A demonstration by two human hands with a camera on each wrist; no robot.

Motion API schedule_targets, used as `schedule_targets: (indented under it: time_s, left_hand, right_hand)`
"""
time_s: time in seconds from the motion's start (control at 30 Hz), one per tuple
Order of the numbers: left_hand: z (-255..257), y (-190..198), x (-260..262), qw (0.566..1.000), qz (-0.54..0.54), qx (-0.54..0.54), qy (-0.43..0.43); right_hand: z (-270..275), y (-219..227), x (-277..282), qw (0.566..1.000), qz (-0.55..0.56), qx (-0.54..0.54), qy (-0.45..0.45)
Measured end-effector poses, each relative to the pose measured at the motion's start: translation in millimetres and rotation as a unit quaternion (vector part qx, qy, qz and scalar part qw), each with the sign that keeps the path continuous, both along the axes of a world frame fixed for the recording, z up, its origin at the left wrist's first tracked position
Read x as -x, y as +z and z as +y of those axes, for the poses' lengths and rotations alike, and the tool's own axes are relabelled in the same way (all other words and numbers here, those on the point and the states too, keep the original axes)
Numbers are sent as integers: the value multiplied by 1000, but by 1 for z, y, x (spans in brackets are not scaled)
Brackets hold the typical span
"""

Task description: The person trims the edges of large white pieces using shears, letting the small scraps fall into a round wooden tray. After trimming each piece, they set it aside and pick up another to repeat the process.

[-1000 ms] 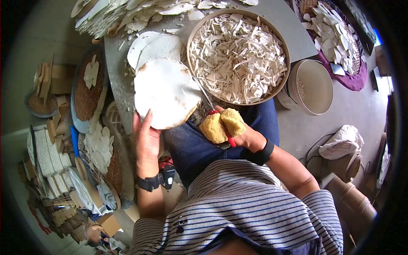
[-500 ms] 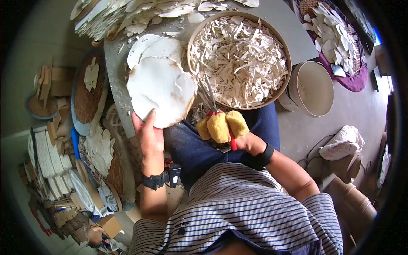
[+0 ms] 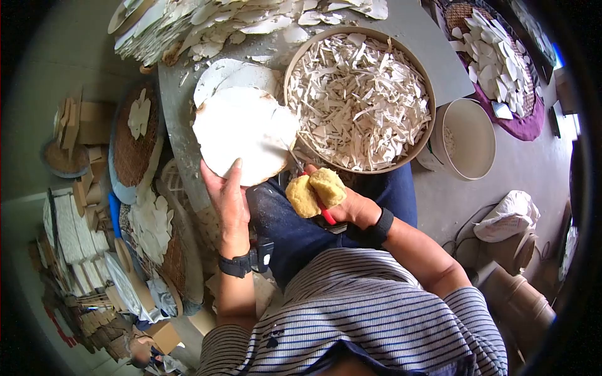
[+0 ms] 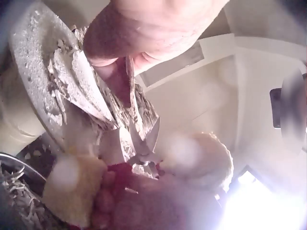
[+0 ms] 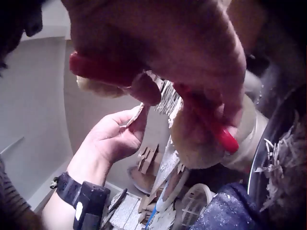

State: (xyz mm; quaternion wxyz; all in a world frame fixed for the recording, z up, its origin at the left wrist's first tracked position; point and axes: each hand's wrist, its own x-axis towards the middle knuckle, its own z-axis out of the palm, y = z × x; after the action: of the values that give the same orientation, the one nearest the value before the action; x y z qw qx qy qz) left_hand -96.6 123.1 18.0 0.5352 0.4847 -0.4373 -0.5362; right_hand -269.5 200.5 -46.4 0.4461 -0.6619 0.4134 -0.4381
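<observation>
A round white disc (image 3: 246,135) is held at its near edge in the left hand (image 3: 224,191), above the grey worktop (image 3: 182,135). The right hand (image 3: 343,202) has its grip around red-handled scissors (image 3: 313,191) with yellow padding, blades at the disc's right edge. A basket of white strips (image 3: 359,94) sits just beyond.

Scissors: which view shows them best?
Left wrist: the scissors show both blades at the white disc's edge. Head view shows only the red handles and yellow padding in the right hand, blades mostly hidden. Right wrist shows just the red handles, close and blurred.
</observation>
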Motion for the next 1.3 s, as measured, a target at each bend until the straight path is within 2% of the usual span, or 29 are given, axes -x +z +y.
schedule_targets:
  time_s: [0.03,0.13,0.17,0.23,0.3,0.4,0.47,0.53,0.57,0.63,0.67,0.7,0.8,0.93,0.97,1.07,1.17,1.27,1.3]
  left_hand:
    - [-4,-1,-2,1000,-9,4,-4]
    - [-13,-9,-9,1000,-24,11,-10]
    - [-16,-12,-11,999,-27,13,-12]
    - [-19,-16,-13,1000,-13,-6,-10]
    - [-20,-18,-14,1000,-3,-22,-8]
    - [-21,-21,-15,999,11,-39,0]
    - [-20,-22,-15,999,25,-45,9]
    - [-17,-20,-19,999,25,-21,12]
    - [-14,-18,-20,1000,25,-9,13]
    - [-8,-12,-24,1000,24,-9,4]
    - [-3,-8,-27,1000,24,-11,1]
    - [1,-6,-29,1000,3,-4,-12]
    - [15,-6,-32,1000,2,-11,-19]
    - [30,-9,-36,1000,-10,-11,-27]
    - [32,-9,-37,999,-10,-10,-31]
    - [34,-6,-40,999,-9,-26,-45]
    - [31,-3,-48,998,-21,-32,-51]
    - [27,3,-54,997,-53,-35,-43]
    - [27,4,-56,997,-61,-35,-45]
  right_hand:
    - [-2,0,-1,1000,2,-1,-6]
    - [-7,5,-6,983,-3,-171,58]
    - [-8,-8,-10,986,-5,-159,50]
    - [-11,-17,-18,984,-137,-109,-15]
    - [-11,-16,-20,962,-242,-121,-41]
    - [-10,7,-15,894,-381,-234,-22]
    - [-10,8,-17,811,-500,-305,-6]
    - [-10,8,-9,930,-273,-244,29]
    - [-10,8,-5,965,-152,-207,45]
    - [-7,-7,-4,995,-44,-90,18]
    - [-5,-14,-5,999,11,-31,7]
    - [-3,-20,-9,999,-2,23,-32]
    - [-4,-23,-13,997,20,52,-50]
    - [-4,-14,-9,999,24,43,-24]
    - [-3,-14,-8,995,60,76,-15]
    - [1,-14,-6,991,73,109,-12]
    - [5,3,3,999,-21,11,37]
    - [14,11,9,992,92,8,84]
    - [15,16,8,993,84,-30,81]
